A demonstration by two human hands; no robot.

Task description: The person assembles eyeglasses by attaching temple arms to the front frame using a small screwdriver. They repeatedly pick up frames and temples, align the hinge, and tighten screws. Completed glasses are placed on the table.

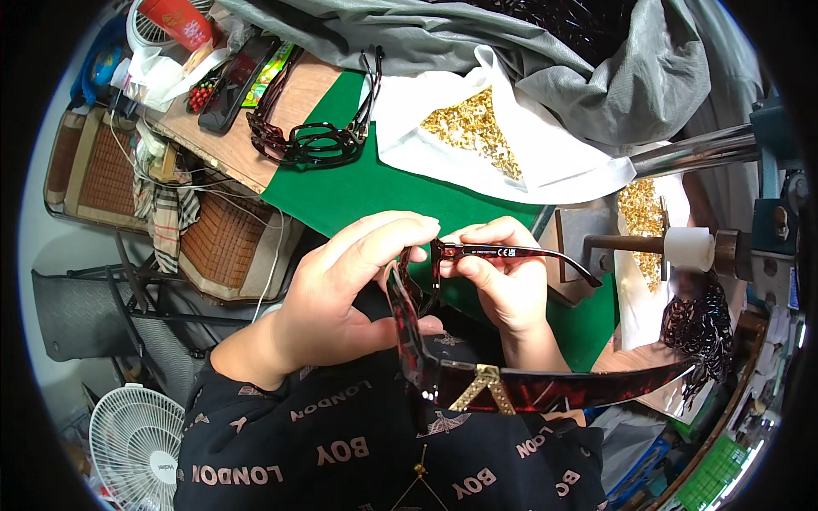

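A dark red tortoiseshell eyeglass frame (571, 386) is held between my two hands above the green mat (409, 192). My left hand (328, 285) is closed round its front, fingers over the top and thumb beneath; the fingers hide much of the rims. With thumb and fingers, my right hand (511, 298) pinches the far temple close to its hinge, and that temple's curved tip sticks out to the right. Nearest me, the other temple stretches right, bearing a V-shaped gold ornament (481, 390). Beyond my hands lie several stacked dark eyeglass frames (319, 145).
Small gold pieces (477, 128) are heaped on a white cloth (400, 119), with another gold heap (639, 213) farther right. A machine with a white roller (688, 249) juts in from the right. Dark glossy parts (699, 319) lie below it. A phone (239, 83) rests back left.
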